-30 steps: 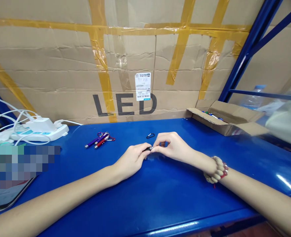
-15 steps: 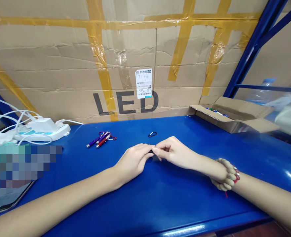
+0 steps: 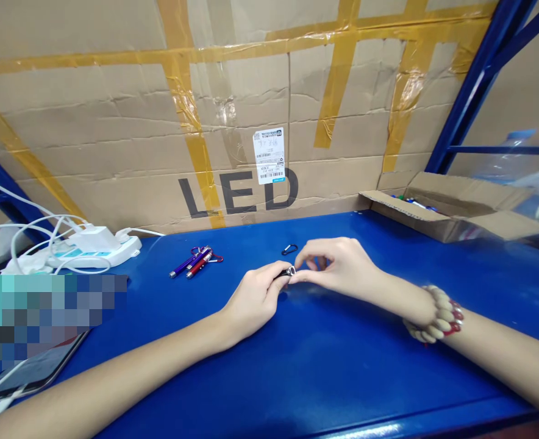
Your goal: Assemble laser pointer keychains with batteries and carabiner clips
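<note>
My left hand (image 3: 258, 297) is closed around a small black penlight (image 3: 289, 271), mostly hidden by the fingers, with its silver end pointing right. Just beside that end is my right hand (image 3: 338, 262), its thumb and forefinger apart; the thumb tip lies close to the silver end, and I cannot tell whether it touches. Behind the hands, a small black carabiner (image 3: 289, 249) lies on the blue table (image 3: 324, 360). Farther left lie a purple penlight (image 3: 189, 263) and a red penlight (image 3: 199, 264), side by side with carabiners at their ends.
A white power strip (image 3: 121, 250) with tangled cables sits at the left, behind a tablet-like device (image 3: 36, 372) that is partly blurred out. An open cardboard box (image 3: 438, 225) holding small items stands back right. A large taped carton (image 3: 127, 152) walls off the back.
My right hand's fingers have parted and drawn back right from the penlight, exposing its silver end. The left hand keeps its hold. The camera view has shifted slightly.
</note>
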The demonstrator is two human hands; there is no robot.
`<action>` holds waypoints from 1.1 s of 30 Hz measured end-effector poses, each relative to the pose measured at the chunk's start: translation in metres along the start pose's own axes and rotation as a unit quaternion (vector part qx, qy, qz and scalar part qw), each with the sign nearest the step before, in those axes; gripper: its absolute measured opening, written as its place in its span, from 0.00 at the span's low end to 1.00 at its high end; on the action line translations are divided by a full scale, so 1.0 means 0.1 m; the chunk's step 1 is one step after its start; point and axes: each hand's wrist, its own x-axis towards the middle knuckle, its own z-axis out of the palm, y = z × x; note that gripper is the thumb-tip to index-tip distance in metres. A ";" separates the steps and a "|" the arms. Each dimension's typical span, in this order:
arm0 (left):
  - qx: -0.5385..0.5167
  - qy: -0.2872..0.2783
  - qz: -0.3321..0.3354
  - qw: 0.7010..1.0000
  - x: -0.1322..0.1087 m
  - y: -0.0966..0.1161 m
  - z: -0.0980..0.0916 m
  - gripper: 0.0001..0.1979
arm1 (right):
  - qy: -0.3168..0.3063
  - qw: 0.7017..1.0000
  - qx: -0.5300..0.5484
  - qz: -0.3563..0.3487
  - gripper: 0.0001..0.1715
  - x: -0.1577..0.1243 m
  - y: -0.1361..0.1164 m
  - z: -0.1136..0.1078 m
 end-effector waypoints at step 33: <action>0.013 0.010 0.027 0.999 -0.04 -0.04 0.02 0.08 | -0.062 0.926 0.311 0.207 0.19 0.03 0.01 0.15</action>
